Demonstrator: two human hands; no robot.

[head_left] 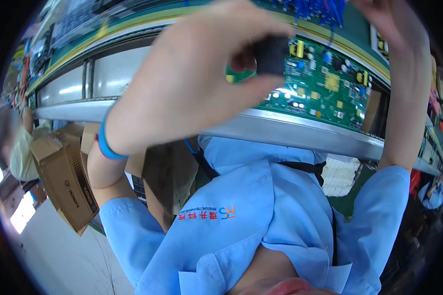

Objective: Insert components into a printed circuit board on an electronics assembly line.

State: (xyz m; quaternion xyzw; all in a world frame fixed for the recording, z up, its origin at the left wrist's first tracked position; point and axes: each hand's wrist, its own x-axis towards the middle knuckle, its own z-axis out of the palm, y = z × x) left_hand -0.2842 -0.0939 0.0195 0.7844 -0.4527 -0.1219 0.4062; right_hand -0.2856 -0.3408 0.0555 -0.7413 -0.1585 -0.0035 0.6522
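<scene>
- While the bare left hand [197, 64] grasps a black, block-shaped part [270, 55] between thumb and fingers, that part covers some of the left half of the board behind it; whether they touch cannot be told.
- Beneath, a green rectangular circuit board [347, 101], set with yellow, white, blue and black components, lies just beyond a long silver metal rail [300, 129].
- Far to the right, the bare right hand [381, 19] is cut off by the picture's edge, so I cannot tell whether it grips anything.
- Beyond the board lies a bunch of blue wires [320, 12], left of the right hand.
- Near left, a brown cardboard box [64, 177] stands below the rail.
</scene>
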